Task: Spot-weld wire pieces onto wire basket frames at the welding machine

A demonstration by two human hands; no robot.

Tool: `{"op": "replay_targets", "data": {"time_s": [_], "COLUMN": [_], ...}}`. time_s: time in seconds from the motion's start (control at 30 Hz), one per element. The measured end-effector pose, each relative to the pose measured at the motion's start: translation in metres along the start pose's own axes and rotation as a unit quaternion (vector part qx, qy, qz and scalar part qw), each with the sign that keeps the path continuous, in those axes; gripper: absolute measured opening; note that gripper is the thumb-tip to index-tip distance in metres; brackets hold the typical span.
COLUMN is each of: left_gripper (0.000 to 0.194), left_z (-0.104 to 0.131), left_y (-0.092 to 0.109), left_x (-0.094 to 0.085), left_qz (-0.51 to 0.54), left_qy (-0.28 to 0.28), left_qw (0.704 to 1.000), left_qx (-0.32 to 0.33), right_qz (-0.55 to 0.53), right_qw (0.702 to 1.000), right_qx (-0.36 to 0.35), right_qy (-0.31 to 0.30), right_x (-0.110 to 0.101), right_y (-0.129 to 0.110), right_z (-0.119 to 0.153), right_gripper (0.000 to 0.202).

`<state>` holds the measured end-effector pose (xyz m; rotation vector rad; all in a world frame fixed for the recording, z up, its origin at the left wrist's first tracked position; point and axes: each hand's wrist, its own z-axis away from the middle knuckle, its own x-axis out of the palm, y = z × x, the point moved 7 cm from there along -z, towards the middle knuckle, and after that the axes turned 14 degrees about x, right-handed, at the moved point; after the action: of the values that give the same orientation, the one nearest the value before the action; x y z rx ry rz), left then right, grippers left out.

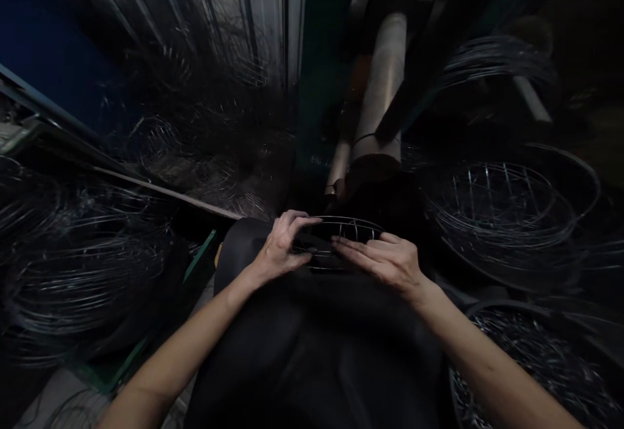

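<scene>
A small round wire frame (348,229), made of thin rings and cross wires, sits low in front of me above my dark-clothed lap. My left hand (283,247) pinches its left rim with thumb and fingers. My right hand (385,259) lies flat along the frame's near right side, fingers stretched toward the left hand and touching the wires. The frame's lower part is hidden behind both hands in the dim light.
A grey metal cylinder (383,91) of a machine rises just beyond the frame. Stacks of finished wire frames (502,208) stand at the right, with more wire piles (73,266) at the left. A round bin of small metal parts (526,357) sits at lower right.
</scene>
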<state>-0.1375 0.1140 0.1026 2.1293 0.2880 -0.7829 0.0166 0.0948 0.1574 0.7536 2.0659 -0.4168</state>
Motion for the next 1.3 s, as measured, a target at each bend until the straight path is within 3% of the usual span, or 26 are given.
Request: {"op": "replay_targets", "data": {"time_s": [0.17, 0.47, 0.67, 0.8, 1.07, 1.3], "left_gripper": [0.057, 0.057, 0.059, 0.058, 0.057, 0.058], "left_z": [-0.002, -0.005, 0.000, 0.001, -0.004, -0.004], "left_y": [-0.003, -0.005, -0.017, -0.022, -0.021, -0.023], "left_x": [0.004, 0.008, 0.013, 0.008, 0.002, 0.003], "left_qz": [0.016, -0.028, -0.014, -0.004, -0.048, -0.073], "left_qy": [0.004, -0.004, -0.012, 0.002, 0.040, 0.045], "left_qw": [1.000, 0.999, 1.000, 1.000, 0.996, 0.993], "left_qx": [-0.004, -0.019, -0.010, -0.016, 0.057, 0.076], "right_qz": [-0.004, 0.028, 0.039, 0.040, 0.083, 0.086], "right_qw": [0.999, 0.999, 0.999, 0.998, 0.993, 0.991], "right_qx": [-0.014, -0.021, -0.036, -0.050, -0.073, -0.080], "right_qy": [0.031, 0.017, 0.000, 0.023, 0.045, 0.065], "right_x": [-0.001, 0.010, 0.021, 0.019, 0.017, 0.017], "right_y": [0.004, 0.012, 0.015, 0.009, 0.007, 0.005], "right_z": [0.003, 0.014, 0.023, 0.016, 0.006, 0.004], "right_gripper": [0.017, 0.029, 0.036, 0.027, 0.024, 0.019]}}
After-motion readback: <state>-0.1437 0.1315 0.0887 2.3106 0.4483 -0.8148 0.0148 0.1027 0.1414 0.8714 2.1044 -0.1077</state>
